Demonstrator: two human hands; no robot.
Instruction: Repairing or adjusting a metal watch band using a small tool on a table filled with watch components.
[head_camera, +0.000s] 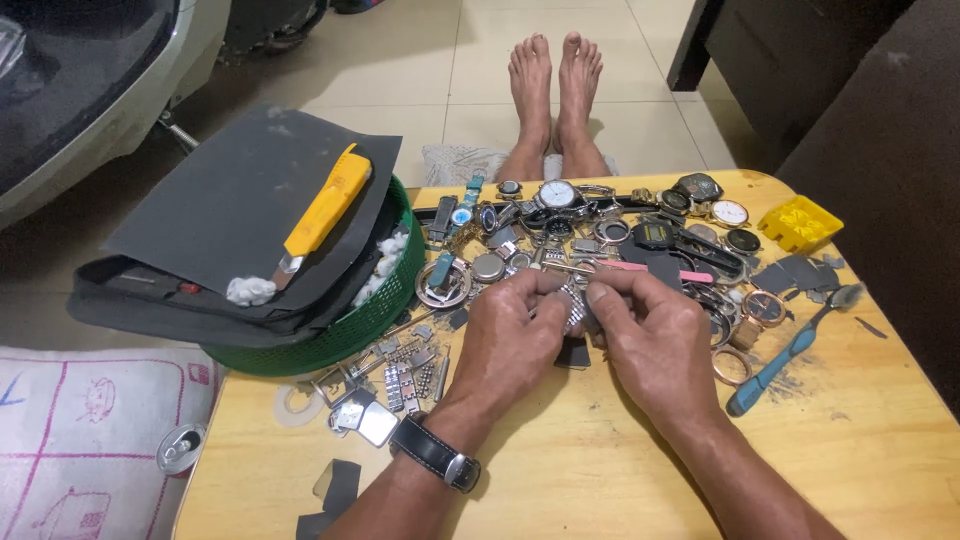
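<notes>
A person's left hand (515, 335) and right hand (650, 335) meet over a yellow wooden table (600, 470), pinching a silver metal watch band (573, 305) between their fingertips. Watches and watch parts (600, 215) lie scattered just beyond the hands. A blue toothbrush (790, 350) lies to the right. A green basket (350, 320) with dark sandpaper sheets (230, 200) and a yellow utility knife (325, 210) sits at left.

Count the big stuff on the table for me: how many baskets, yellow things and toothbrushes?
Green basket: 1
Yellow cutter: 1
Yellow tray: 1
Blue toothbrush: 1
Metal watch band, held by the left hand and right hand: 1
Total: 5
</notes>
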